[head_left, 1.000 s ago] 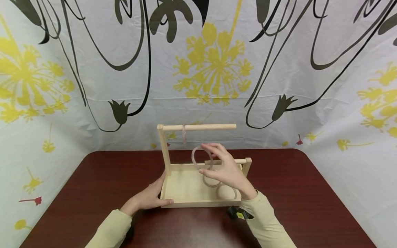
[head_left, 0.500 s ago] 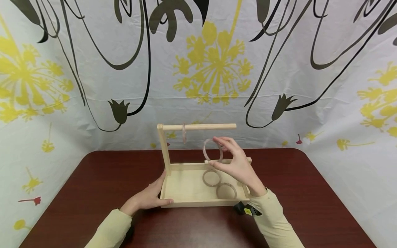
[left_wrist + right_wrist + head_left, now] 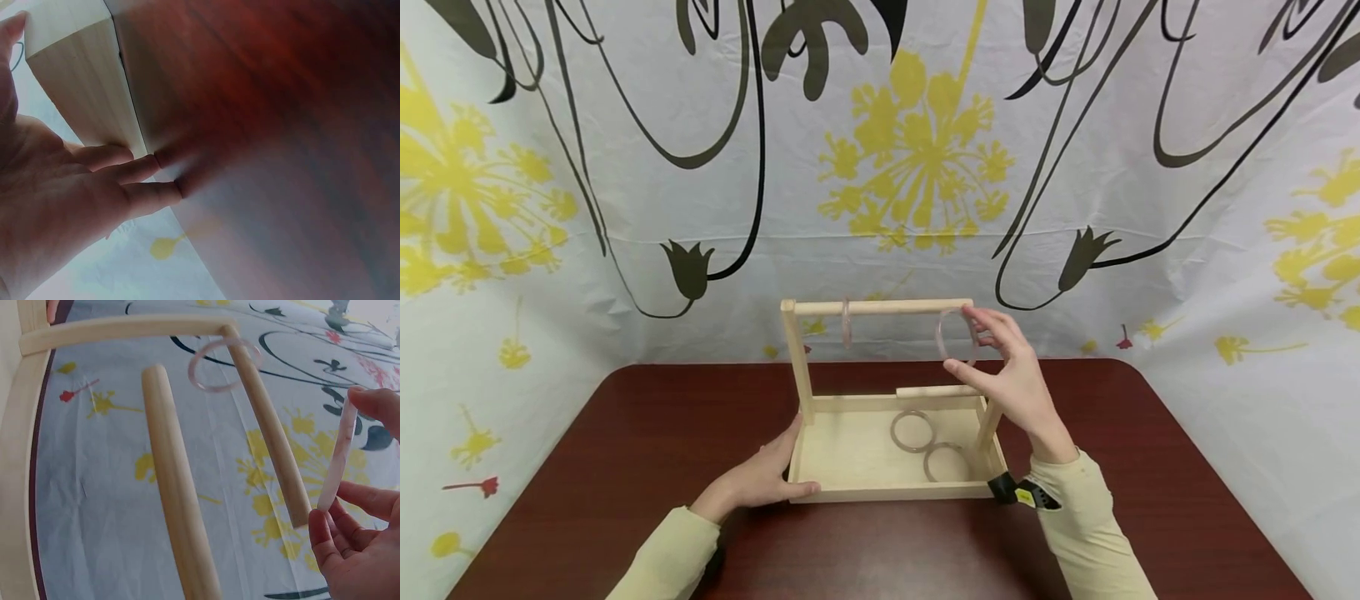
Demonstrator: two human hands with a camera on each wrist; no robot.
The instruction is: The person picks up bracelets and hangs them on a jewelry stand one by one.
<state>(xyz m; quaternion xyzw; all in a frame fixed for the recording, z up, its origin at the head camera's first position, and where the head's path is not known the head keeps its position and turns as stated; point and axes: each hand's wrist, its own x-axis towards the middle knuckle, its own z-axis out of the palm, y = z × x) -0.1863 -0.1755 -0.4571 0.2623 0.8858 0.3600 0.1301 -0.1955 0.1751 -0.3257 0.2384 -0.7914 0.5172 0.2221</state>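
A wooden bangle stand (image 3: 850, 454) has a tray base, a tall upper bar (image 3: 902, 307) and a lower bar (image 3: 932, 391). My left hand (image 3: 762, 475) grips its front-left corner, thumb against the front wall, fingers along the side. Between thumb and fingertips my right hand (image 3: 1018, 387) pinches a pale pink bangle (image 3: 338, 456), held upright near the free end of the upper bar. In the right wrist view that bangle is edge-on and apart from the bar's tip. Another bangle (image 3: 847, 327) hangs on the upper bar. Two more, a back bangle (image 3: 892, 432) and a front bangle (image 3: 927, 463), lie in the tray.
The stand sits on a dark red-brown table (image 3: 700, 417). A floral-patterned cloth (image 3: 880, 208) hangs behind and at both sides. The lower bar's right post (image 3: 989, 425) rises beside my right wrist, which wears a black strap (image 3: 1037, 495).
My right hand has carried the pinched bangle up and to the right, from over the tray to the upper bar's free end. The left hand has stayed in place.
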